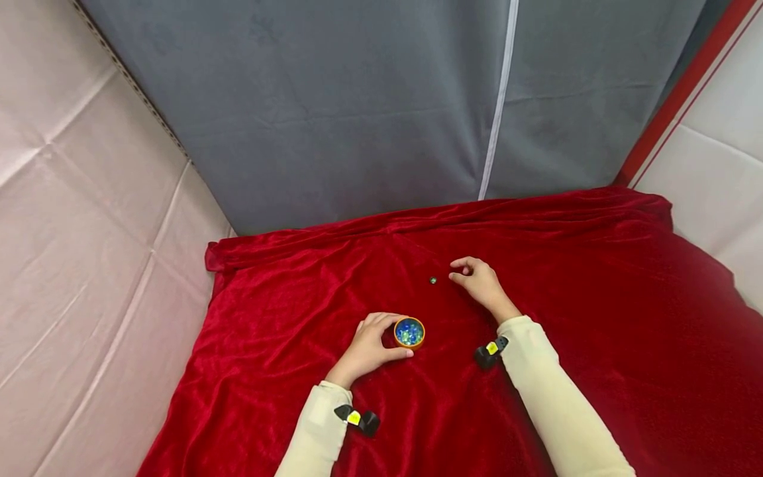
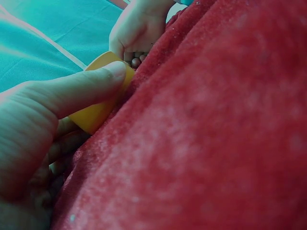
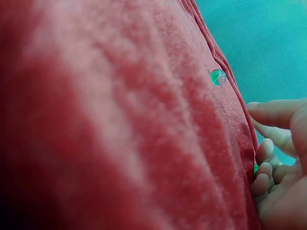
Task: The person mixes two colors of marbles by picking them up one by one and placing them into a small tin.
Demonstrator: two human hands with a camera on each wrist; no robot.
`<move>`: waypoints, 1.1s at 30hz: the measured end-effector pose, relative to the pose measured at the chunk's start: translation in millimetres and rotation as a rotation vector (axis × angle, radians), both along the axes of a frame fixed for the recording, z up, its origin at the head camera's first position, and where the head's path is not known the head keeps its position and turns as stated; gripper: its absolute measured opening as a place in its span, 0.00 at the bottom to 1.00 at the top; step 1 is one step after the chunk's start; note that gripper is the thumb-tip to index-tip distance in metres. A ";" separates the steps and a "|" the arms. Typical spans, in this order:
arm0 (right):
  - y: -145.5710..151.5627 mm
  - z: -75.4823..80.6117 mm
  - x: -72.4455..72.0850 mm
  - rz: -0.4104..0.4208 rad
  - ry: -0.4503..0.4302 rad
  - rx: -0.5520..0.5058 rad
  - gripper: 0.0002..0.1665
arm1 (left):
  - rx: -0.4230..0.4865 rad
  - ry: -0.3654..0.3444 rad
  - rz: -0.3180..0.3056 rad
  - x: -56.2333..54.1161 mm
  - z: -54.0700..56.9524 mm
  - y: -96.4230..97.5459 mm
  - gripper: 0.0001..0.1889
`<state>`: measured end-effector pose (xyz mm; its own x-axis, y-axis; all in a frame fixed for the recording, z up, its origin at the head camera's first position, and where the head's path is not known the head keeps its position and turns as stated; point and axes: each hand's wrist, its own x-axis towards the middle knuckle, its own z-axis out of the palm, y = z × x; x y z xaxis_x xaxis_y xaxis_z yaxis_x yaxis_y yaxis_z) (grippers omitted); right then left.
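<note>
Thumb and fingers of my left hand (image 1: 372, 344) grip a small orange-yellow bowl (image 2: 98, 115) from its left side, and it stands upright on the red cloth. Inside it lie several blue and green glass marbles (image 1: 409, 332). My right hand (image 1: 481, 283) hovers over the cloth with thumb and forefinger apart and its other fingers curled. Just left of those fingertips, a clear marble with a green swirl (image 3: 218, 77) lies on the cloth. Behind the curled fingers (image 3: 265, 171) in the right wrist view, a green glassy spot (image 3: 255, 168) peeks out, mostly hidden.
Red velvet cloth (image 1: 286, 298) covers the table, with soft folds and a bunched back edge. A grey curtain (image 1: 357, 119) hangs behind it. Pale panels (image 1: 89, 265) stand on both sides. Both wrists carry small black cameras (image 1: 487, 354) over cream sleeves.
</note>
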<state>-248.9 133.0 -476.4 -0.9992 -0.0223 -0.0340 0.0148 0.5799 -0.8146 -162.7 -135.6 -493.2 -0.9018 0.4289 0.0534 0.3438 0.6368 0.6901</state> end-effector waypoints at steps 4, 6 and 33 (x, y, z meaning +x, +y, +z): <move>0.8 -1.9 -0.7 0.005 -0.002 0.035 0.17 | -0.008 -0.003 0.002 -0.1 -0.1 0.1 0.32; 0.6 -2.3 -0.8 0.011 0.003 0.049 0.17 | -0.008 -0.005 0.003 -0.2 -0.2 0.0 0.32; 14.0 4.3 -3.6 -0.051 0.033 0.027 0.14 | 0.005 0.008 0.000 0.0 -0.5 0.1 0.32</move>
